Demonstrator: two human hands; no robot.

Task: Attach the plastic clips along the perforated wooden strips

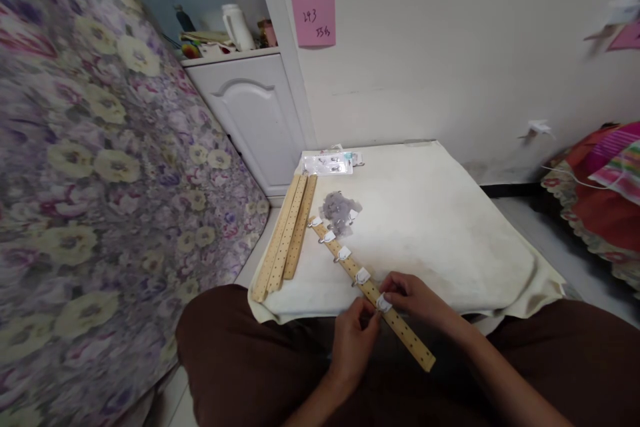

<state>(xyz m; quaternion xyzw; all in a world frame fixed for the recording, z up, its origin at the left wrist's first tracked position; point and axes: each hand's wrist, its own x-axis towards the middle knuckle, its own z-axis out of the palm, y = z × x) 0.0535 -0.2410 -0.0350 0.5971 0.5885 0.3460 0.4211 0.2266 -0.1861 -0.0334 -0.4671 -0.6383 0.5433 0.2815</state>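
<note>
A pale wooden strip (413, 343) with rows of small holes lies slanted over the table's front edge. Several white tags with small metal rings, such as this tag (344, 253), sit along it. My right hand (415, 297) has its thumb and fingers closed on the nearest white tag (383, 303), against the strip. From the other side, my left hand (354, 337) pinches close to the strip's edge by that same tag. What lies between the left fingertips is too small to make out.
More perforated wooden strips (289, 233) lie at the table's left. Beyond the worked strip is a pile of small clear plastic bags (337, 210). A clear blister pack (327, 164) rests at the back edge of the cloth-covered table (425, 213). A floral curtain (125, 180) hangs on the left.
</note>
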